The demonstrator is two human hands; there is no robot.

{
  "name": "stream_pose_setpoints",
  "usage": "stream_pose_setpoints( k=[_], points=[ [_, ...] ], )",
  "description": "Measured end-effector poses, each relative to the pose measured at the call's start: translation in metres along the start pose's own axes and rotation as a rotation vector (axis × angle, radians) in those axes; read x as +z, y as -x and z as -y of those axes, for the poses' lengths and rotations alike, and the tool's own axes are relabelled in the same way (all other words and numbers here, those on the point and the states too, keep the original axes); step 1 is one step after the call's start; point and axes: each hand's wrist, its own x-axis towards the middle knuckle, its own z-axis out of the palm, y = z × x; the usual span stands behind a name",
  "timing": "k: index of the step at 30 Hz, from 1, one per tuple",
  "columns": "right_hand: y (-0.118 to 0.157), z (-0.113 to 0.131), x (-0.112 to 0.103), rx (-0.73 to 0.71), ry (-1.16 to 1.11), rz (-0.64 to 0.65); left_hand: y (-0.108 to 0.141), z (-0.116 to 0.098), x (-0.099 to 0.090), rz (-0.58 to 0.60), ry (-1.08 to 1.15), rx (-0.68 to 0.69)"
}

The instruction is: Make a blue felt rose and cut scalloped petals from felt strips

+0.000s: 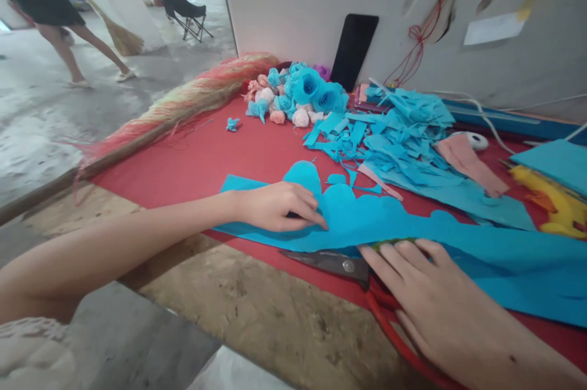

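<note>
A long strip of blue crepe paper [367,219] with a scalloped upper edge lies across the red table sheet. My left hand [287,206] rests on its left part, fingers bent, one fingertip pressing the paper. My right hand [426,292] lies on the strip's lower edge, fingers spread over a green thing that is mostly hidden. Partly under that hand are scissors [339,264] with dark blades pointing left and red handles. Small blue cut-off pieces [353,179] lie just above the scallops.
Blue scraps [403,133] are heaped at the back right, near a pink strip [472,161] and a yellow glue gun [557,200]. Paper flowers [293,93] are piled at the back. A phone [354,51] leans on the wall. A broom [192,103] borders the left. Someone's legs show beyond.
</note>
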Motion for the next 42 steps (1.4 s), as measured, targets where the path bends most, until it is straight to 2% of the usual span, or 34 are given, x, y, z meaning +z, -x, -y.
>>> stream_pose_setpoints(
  k=[6, 13, 17, 25, 36, 42],
  points=[
    [-0.017, 0.005, 0.003, -0.08, -0.037, 0.034, -0.001, -0.001, -0.001, -0.002, -0.015, 0.008],
    [-0.017, 0.003, 0.006, -0.165, -0.011, -0.094, -0.001, 0.0, -0.001, -0.004, -0.031, 0.03],
    [-0.014, 0.006, 0.003, -0.147, -0.006, -0.12, -0.001, 0.0, 0.0, -0.016, -0.03, 0.042],
    [-0.012, 0.012, 0.002, -0.02, -0.026, -0.008, -0.001, 0.0, 0.0, -0.014, 0.007, 0.02],
    [-0.043, 0.028, 0.0, -0.083, 0.025, -0.015, 0.0, 0.002, 0.0, -0.026, -0.002, 0.023],
    [-0.043, 0.023, 0.001, -0.173, 0.029, -0.102, 0.0, 0.003, 0.001, -0.021, 0.008, 0.044]
  ],
)
